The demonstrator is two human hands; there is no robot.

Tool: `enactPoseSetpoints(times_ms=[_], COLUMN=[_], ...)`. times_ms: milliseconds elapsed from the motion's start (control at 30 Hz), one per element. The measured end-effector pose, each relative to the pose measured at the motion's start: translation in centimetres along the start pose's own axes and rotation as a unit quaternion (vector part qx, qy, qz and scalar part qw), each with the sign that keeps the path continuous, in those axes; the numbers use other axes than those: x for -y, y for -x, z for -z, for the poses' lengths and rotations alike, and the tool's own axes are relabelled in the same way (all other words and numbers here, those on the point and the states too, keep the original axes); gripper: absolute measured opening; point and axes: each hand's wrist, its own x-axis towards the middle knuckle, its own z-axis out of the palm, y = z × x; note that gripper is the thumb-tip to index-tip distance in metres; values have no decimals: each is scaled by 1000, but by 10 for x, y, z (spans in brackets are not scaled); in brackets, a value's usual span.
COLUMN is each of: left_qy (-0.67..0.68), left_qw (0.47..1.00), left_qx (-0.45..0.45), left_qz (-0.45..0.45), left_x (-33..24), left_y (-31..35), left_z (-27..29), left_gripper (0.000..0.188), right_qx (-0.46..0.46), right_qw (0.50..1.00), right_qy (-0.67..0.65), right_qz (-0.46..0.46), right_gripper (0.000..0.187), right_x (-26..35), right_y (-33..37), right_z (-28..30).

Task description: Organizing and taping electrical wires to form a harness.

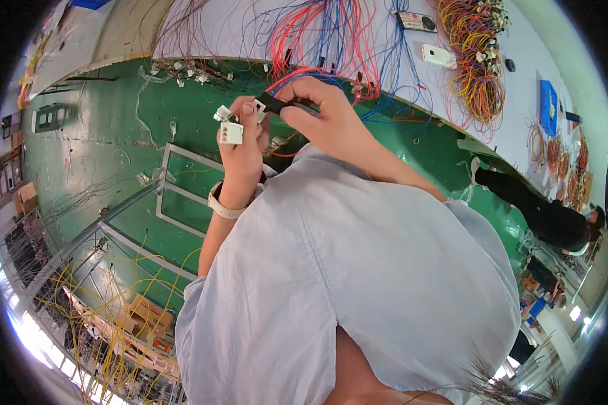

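Note:
My left hand [242, 158] is closed around white plastic wire connectors [232, 132], which stick out past the thumb. My right hand [331, 118] pinches a small black connector-like piece [271, 103] between thumb and fingers. Its left end meets a white connector at my left fingertips; whether the two are joined I cannot tell. Red and blue wires [297, 72] run from behind the right hand toward the table. A red wire hangs below the hands.
On the white table [230, 27] lie red and blue wire bundles [327, 30], a yellow-and-red wire heap [476, 67], a white phone-like object [439, 56] and a blue tray [548, 108]. Grey metal frames [162, 182] stand on the green floor at left. Another person [540, 209] is at right.

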Motion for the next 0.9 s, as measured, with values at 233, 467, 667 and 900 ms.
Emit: enactPoseSetpoints(times_ms=[233,467,667,900], left_qy=[-171,-170,-148,-107], left_qw=[970,969,980,994], left_qx=[-50,-51,-68,7], left_qz=[-168,-173,-114,-11], left_x=[-3,-7,-12,-26], left_y=[5,11,6,2], left_z=[-13,-14,-14,-7], left_gripper=[30,28,27,28], right_qx=[33,22,2,40], right_qw=[982,992,1000,998], right_qy=[-187,-107,-8,-57], right_qz=[-24,-56,-20,11], right_gripper=[14,13,20,43], right_x=[1,26,19,-3], right_y=[1,6,5,0], right_z=[-2,7,2,6])
